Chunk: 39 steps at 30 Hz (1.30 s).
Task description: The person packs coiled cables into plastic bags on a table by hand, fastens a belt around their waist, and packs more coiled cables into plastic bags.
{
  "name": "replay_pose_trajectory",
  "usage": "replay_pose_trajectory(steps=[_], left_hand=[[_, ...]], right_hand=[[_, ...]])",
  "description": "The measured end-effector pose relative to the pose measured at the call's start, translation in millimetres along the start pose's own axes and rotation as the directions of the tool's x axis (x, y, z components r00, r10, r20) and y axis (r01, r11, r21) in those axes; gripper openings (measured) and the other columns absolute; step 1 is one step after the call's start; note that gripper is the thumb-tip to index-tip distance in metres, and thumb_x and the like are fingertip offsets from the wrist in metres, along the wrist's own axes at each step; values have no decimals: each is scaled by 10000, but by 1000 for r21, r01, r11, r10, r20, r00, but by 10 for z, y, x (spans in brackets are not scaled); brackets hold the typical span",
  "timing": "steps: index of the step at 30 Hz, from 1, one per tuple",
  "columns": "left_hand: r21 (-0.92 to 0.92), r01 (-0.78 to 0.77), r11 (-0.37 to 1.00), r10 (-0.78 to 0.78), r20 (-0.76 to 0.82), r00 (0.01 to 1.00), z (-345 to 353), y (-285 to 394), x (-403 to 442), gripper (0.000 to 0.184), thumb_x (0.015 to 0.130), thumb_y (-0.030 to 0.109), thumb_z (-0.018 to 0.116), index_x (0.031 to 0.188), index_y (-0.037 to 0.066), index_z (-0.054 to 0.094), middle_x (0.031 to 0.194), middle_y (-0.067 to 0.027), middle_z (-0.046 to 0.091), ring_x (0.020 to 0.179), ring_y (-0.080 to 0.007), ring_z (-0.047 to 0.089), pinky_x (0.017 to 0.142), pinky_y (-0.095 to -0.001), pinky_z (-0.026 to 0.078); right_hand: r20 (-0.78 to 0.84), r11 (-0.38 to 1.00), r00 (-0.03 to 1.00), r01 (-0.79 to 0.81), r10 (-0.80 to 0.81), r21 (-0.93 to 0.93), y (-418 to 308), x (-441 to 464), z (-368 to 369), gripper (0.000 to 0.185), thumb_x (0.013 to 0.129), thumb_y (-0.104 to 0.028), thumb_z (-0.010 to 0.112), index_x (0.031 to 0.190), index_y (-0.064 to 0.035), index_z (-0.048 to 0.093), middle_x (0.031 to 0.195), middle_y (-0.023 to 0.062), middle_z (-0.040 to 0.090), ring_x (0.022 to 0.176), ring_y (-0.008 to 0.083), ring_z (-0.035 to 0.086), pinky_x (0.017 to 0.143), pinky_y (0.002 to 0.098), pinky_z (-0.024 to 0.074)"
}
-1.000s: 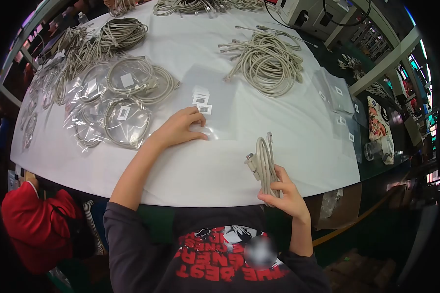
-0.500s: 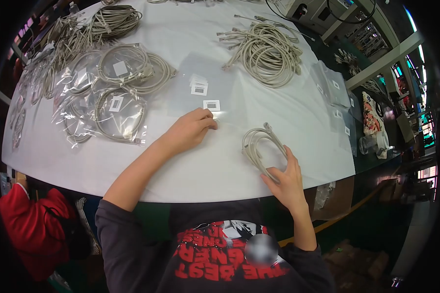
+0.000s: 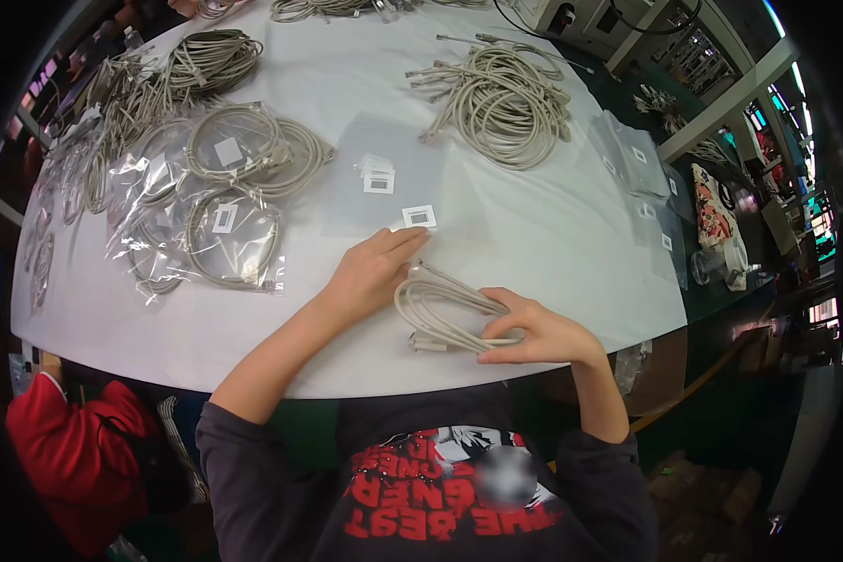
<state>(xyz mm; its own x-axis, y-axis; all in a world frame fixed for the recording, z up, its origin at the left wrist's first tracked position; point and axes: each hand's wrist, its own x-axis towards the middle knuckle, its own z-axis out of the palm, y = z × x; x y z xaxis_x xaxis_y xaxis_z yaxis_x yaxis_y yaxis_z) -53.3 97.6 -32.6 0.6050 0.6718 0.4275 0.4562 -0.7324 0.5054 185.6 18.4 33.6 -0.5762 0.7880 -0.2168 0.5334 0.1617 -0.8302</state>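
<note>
A coiled beige cable (image 3: 440, 304) with connectors at its ends is gripped in my right hand (image 3: 539, 330), low over the front of the table. My left hand (image 3: 377, 273) is just left of the coil, its fingers closed at the near edge of a flat clear plastic bag (image 3: 347, 211). A barcode label (image 3: 420, 217) lies by those fingertips. Farther up on the bags is a small stack of barcode labels (image 3: 377, 178).
Bagged cable coils (image 3: 229, 229) lie at left, with heaps of loose cable (image 3: 211, 61) behind them. Another cable pile (image 3: 515, 108) is at the back right. Plastic bags (image 3: 632, 155) lie along the right edge. A person in a red sleeve (image 3: 80, 440) sits at lower left.
My right hand has brought the cable coil leftward and turned it, close to my left hand. The left hand has shifted slightly right and nearer, and the barcode label beside it is now tilted.
</note>
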Motion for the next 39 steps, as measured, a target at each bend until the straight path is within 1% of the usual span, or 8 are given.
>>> replay_pose_trajectory(steps=[6, 11, 14, 19, 22, 26, 34, 39], left_hand=[[-49, 153, 987, -151, 49, 987, -35, 67, -1, 627, 683, -38, 579, 1277, 91, 420, 1288, -96, 441, 690, -245, 569, 653, -309, 492], [-304, 338, 891, -308, 144, 941, -60, 219, 50, 717, 676, -58, 561, 1336, 107, 333, 1346, -96, 373, 622, -213, 550, 601, -297, 484], [-445, 433, 784, -390, 189, 901, -56, 297, 55, 733, 645, -65, 515, 1335, 60, 300, 1354, -133, 343, 760, -297, 598, 631, -342, 486], [-246, 271, 931, -240, 148, 960, -17, 251, -23, 770, 621, -84, 499, 1345, 45, 271, 1372, -148, 312, 713, -322, 587, 595, -344, 485], [-47, 111, 993, -104, 128, 986, 45, 233, -74, 820, 602, -114, 483, 1366, 65, 242, 1395, -134, 286, 678, -294, 591, 553, -311, 486], [34, 82, 996, -88, 259, 962, 32, 380, -105, 801, 573, -96, 498, 1333, -19, 257, 1385, -171, 281, 719, -363, 582, 517, -379, 476], [130, 259, 957, -276, 146, 950, -158, 305, -93, 812, 559, -98, 493, 1331, -36, 249, 1386, -178, 276, 691, -355, 580, 505, -380, 472], [175, 166, 970, -205, 233, 951, -182, 387, -70, 808, 558, -98, 495, 1326, -41, 251, 1384, -178, 278, 747, -366, 583, 533, -384, 481]], right_hand=[[61, 816, 921, -370, 384, 443, 185, 151, -197, 221, 764, -233, 658, 873, -41, 659, 1167, 203, 478, 1071, 277, 478, 888, 310, 383], [53, 671, 891, -378, 451, 638, 194, 132, -151, 207, 764, -285, 651, 868, -107, 665, 1201, 266, 438, 1059, 345, 500, 866, 286, 391], [-364, 932, 895, -331, 259, -150, -7, 136, 154, 196, 754, -242, 652, 892, -104, 672, 1179, 235, 467, 1163, 368, 410, 929, 350, 352], [-569, 871, 822, -279, -1, -405, 83, 285, 406, 191, 738, -244, 661, 895, -137, 682, 1258, 217, 406, 1222, 390, 333, 952, 394, 322], [-422, 828, 869, -26, -258, -560, 194, 363, 345, 215, 718, -248, 680, 906, -142, 676, 1309, 175, 360, 1245, 370, 303, 940, 429, 323], [-345, 703, 845, 50, -408, -709, 287, 506, 413, 219, 705, -230, 690, 903, -141, 663, 1301, 153, 372, 1240, 346, 324, 920, 427, 336], [-224, 803, 853, 311, -472, -508, 283, 553, 311, 258, 658, -227, 728, 863, -106, 629, 1257, 146, 397, 1220, 305, 363, 907, 404, 350], [-231, 865, 854, 385, -465, -321, 371, 640, 253, 318, 637, -230, 745, 893, -99, 609, 1261, 152, 381, 1201, 325, 373, 903, 394, 355]])
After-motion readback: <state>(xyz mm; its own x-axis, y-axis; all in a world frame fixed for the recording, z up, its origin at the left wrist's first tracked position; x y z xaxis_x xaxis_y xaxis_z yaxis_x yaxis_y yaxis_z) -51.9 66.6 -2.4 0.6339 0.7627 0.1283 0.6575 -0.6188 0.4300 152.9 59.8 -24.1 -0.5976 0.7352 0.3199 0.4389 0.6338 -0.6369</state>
